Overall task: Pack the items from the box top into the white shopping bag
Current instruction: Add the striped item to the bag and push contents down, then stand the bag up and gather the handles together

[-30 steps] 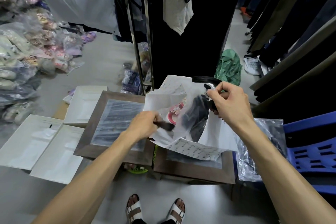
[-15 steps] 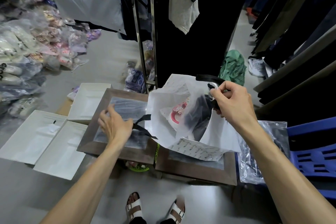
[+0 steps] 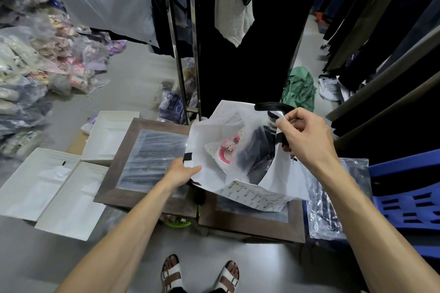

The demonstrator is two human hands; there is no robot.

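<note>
Grey concrete floor (image 3: 133, 83) of a stockroom, dark garments hanging across the top and right of the frame, and a heap of plastic-wrapped goods (image 3: 35, 66) piled at the upper left. At centre, two brown-framed box tops (image 3: 123, 162) sit side by side, each with a clear-film middle. Three white trays (image 3: 71, 202) lie flat at lower left, and one blue plastic crate (image 3: 409, 197) stands at the right edge, with one clear plastic packet (image 3: 333, 209) just beside it.

The white shopping bag (image 3: 240, 173) stands open over the seam between the two box tops. Inside it, one white packet with a pink print (image 3: 226, 152) and one dark garment (image 3: 257, 147) are visible. The left hand (image 3: 183, 171) is closed on the bag's near-left rim, by its black handle strap. The right hand (image 3: 307, 140) pinches the right rim at the other black handle (image 3: 271, 106), holding it high. Both hands are clamped on the bag and spread wide apart, mouth pulled open. Two white sandals (image 3: 200, 276) at bottom centre.
</note>
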